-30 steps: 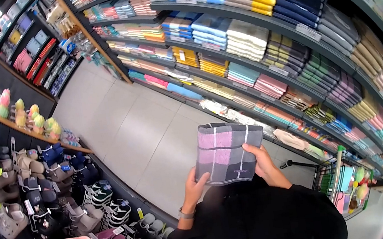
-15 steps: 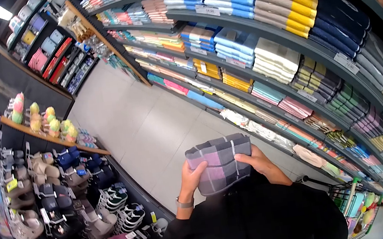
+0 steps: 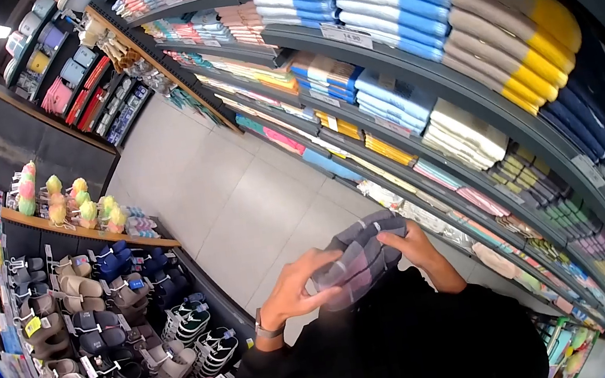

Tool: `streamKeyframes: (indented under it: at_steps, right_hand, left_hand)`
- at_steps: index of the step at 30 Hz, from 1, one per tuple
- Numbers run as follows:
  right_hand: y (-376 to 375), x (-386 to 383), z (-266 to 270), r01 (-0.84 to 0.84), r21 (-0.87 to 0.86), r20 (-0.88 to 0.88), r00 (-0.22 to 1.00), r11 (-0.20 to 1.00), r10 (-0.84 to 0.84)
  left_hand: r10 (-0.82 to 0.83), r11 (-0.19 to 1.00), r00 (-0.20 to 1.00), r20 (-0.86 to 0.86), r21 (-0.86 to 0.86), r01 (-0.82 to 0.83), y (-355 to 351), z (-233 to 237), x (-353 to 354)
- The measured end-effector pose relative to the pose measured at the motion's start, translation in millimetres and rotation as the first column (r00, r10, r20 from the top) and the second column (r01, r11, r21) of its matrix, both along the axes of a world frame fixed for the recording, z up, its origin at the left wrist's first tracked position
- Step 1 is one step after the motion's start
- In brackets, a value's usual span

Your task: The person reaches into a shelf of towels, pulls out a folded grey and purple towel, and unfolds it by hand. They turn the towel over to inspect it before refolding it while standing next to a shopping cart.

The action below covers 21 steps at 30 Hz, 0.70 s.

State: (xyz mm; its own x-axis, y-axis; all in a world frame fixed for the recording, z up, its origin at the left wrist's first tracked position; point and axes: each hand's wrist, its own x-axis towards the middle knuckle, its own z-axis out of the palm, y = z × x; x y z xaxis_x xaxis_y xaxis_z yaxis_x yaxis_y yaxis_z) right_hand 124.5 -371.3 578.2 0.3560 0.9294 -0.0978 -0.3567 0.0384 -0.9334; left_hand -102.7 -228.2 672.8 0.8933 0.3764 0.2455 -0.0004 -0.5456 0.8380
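A folded cloth (image 3: 358, 264) in grey and dull pink check is held in front of my black top, its layers bent and partly parted. My left hand (image 3: 302, 288), with a band at the wrist, pinches its left edge between thumb and fingers. On the right side my right hand (image 3: 415, 247) grips the cloth, thumb on top and the other fingers hidden beneath. Shelves of folded towels (image 3: 385, 6) rise to the right of both hands.
Racks of clogs and slippers (image 3: 99, 330) stand at the left. Between them and the shelving runs a tiled floor (image 3: 241, 189). Part of a basket or cart with colourful items (image 3: 571, 345) shows at lower right. Dark shelving (image 3: 86, 80) stands at the far end.
The cloth was flat and square and is now bent, with its layers lifted. My left hand has shifted its hold, fingers now over the left edge. The shelves at right appear nearer.
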Motion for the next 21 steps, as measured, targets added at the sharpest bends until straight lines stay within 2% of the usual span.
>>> streamKeyframes:
  at_steps: [2,6,8,10,11,15,18,20,21]
  right_hand:
    - [11,6,6,-0.032,-0.044,0.035,0.999,0.999,0.034]
    - [38,7,13,0.021,0.01,0.102,0.995,1.0,-0.022]
    - [52,-1,20,0.078,-0.013,0.242,0.968,0.997,-0.073]
    - [68,-11,22,0.147,-0.041,0.261,0.956,0.988,-0.132]
    - [77,-17,23,0.174,-0.064,0.253,0.955,0.983,-0.153]
    - [121,-53,24,0.265,-0.07,0.206,0.947,0.962,-0.246]
    - [157,-78,27,0.302,-0.115,0.208,0.939,0.946,-0.274]
    - [174,-92,32,0.298,-0.173,0.109,0.953,0.939,-0.283]
    - [179,-97,30,0.302,-0.195,0.115,0.952,0.933,-0.284]
  left_hand:
    - [-0.103,0.993,0.985,-0.141,0.035,0.109,20,3,-3]
    - [0.003,0.994,0.999,-0.032,0.112,0.001,67,-15,0]
    - [0.007,0.999,0.999,-0.039,0.048,-0.005,92,-22,-1]
    - [0.041,0.997,0.998,-0.054,-0.067,-0.045,118,-31,-4]
    - [0.04,0.991,0.998,-0.058,-0.123,-0.047,130,-34,-5]
    - [-0.027,0.992,1.0,-0.013,-0.127,0.026,189,-41,-15]
    - [-0.048,0.977,0.998,0.047,-0.205,0.057,239,-59,-31]
    - [-0.091,0.94,0.996,0.027,-0.329,0.095,263,-68,-39]
    - [-0.121,0.931,0.992,0.027,-0.342,0.123,275,-74,-41]
